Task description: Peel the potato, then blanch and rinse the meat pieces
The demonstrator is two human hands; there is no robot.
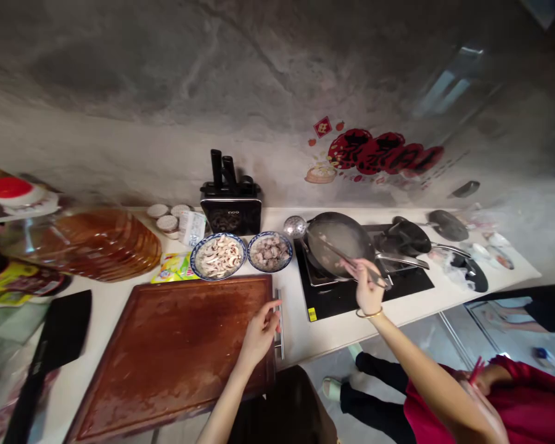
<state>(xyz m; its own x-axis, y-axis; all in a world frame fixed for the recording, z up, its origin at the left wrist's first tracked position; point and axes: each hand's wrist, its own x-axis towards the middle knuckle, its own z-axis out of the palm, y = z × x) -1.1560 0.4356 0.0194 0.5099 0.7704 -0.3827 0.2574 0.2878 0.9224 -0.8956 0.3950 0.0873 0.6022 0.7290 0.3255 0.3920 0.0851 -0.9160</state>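
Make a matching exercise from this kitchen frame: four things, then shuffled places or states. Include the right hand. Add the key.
Column 1
1. wok
2. sliced mushrooms
3. cleaver
4. right hand

Column 2
A. lying left of the cutting board
B. holding a long utensil
C. on the stove
D. in a blue-rimmed bowl

Pairs: 1-C, 2-D, 3-A, 4-B

The cutting board (180, 345) was of wood with a wet sheen. The wok (335, 218) was dark, matt metal; the skimmer (295, 227), shiny metal. The stovetop (333, 302) was smooth and glossy. The large bottle (102, 243) was clear, ribbed plastic.
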